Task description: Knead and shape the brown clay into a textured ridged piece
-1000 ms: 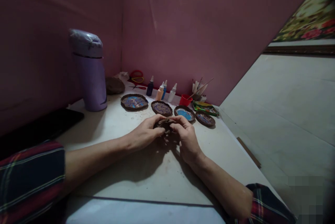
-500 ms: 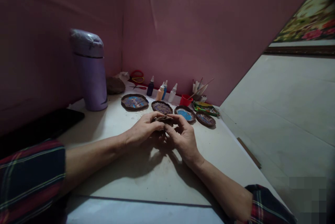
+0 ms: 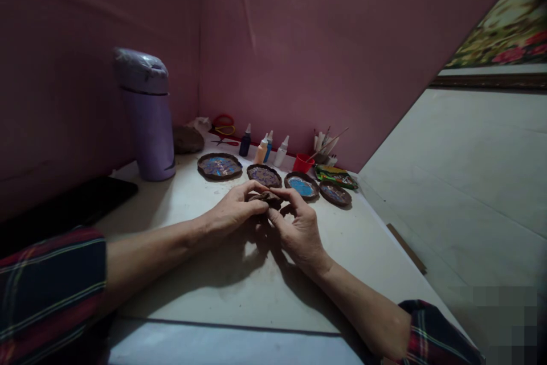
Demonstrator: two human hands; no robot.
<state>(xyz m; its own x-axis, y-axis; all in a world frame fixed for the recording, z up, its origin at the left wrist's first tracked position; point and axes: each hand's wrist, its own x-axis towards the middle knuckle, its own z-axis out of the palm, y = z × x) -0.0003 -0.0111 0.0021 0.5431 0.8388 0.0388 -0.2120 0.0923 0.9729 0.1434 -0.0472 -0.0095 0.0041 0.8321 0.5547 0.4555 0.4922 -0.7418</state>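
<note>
A small lump of dark brown clay is held just above the white tabletop, between my two hands. My left hand grips its left side, thumb on the near face and fingers over the far edge. On the other side my right hand pinches it with thumb and bent fingers. The fingers hide much of the clay's shape. Just beyond my hands lie shallow brown clay dishes: one with blue and pink marks, one with purplish marks, one filled with blue and a smaller one.
A purple tumbler stands at the left, near a black flat object. Behind are a large clay lump, red-handled scissors, several paint bottles, a red cup with a brush, and a green packet.
The clay has turned slightly between my fingers, its top looking more folded. My right thumb and fingers have shifted a little; both hands stay in nearly the same place.
</note>
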